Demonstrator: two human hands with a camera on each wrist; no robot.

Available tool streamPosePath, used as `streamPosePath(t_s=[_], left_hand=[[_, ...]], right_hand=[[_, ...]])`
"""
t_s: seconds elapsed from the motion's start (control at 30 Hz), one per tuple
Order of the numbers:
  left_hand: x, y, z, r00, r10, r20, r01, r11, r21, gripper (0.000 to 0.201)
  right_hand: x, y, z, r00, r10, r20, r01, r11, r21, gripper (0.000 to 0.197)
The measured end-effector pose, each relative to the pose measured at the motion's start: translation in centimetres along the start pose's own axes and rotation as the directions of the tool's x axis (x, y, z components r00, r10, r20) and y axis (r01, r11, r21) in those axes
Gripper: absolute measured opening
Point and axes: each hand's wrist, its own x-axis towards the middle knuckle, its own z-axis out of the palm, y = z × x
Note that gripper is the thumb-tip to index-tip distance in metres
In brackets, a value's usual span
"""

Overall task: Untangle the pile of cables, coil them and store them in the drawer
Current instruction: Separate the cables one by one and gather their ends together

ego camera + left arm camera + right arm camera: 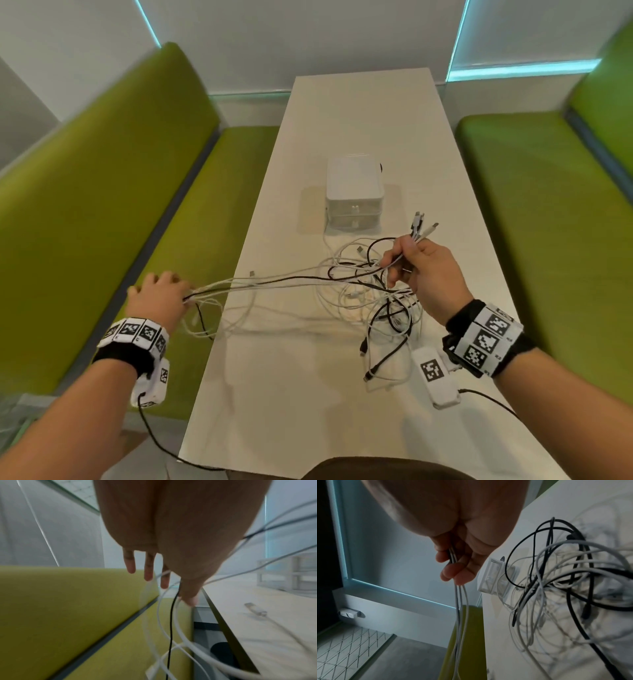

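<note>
The right hand (424,270) grips several cables (363,294) above the table (359,113); the left hand (157,298) pinches their far stretch, other fingers spread.

white table (359,394) — bearing a tangled cable pile (370,301) and small drawer unit (354,195).

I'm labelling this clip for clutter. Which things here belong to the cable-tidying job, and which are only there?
Job: cable tangle; cable ends held in right hand; strands pinched by left hand; drawer unit.
Only there: table; green benches.
</note>
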Motion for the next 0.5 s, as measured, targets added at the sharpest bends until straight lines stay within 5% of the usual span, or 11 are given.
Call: streamPosePath(t_s=[0.07,0.13,0.27,0.37,0.43,0.5], left_hand=[[0.1,0.9,-0.5,1.0,0.001,0.016,0.002,0.989,-0.149,0.096],[-0.8,3.3,-1.8,0.996,0.089,0.029,-0.075,0.942,-0.327,0.12],[-4.0,9.5,-5.6,0.89,0.42,-0.175,-0.435,0.673,-0.598,0.106],[-7.1,15.4,-7.9,0.802,0.517,-0.299,-0.567,0.504,-0.651,0.13],[-8.1,18.6,-8.3,0.799,0.49,-0.347,-0.572,0.444,-0.69,0.117],[-8.1,20.0,-8.0,0.817,0.41,-0.405,-0.556,0.375,-0.742,0.057]], right_hand=[[-0.1,0.5,0.4,1.0,0.022,-0.002,-0.022,1.0,-0.01,0.036],[-0.1,0.8,0.7,0.999,0.045,0.012,-0.045,0.999,-0.019,0.038],[-0.5,0.9,2.0,0.995,0.072,0.076,-0.071,0.997,-0.01,0.037],[-1.2,0.0,3.3,0.98,0.062,0.19,-0.067,0.998,0.021,0.034],[-1.6,-1.2,4.1,0.952,0.025,0.306,-0.027,1.0,0.004,0.036],[-2.0,-2.8,4.5,0.936,-0.033,0.349,0.029,0.999,0.016,0.036]])
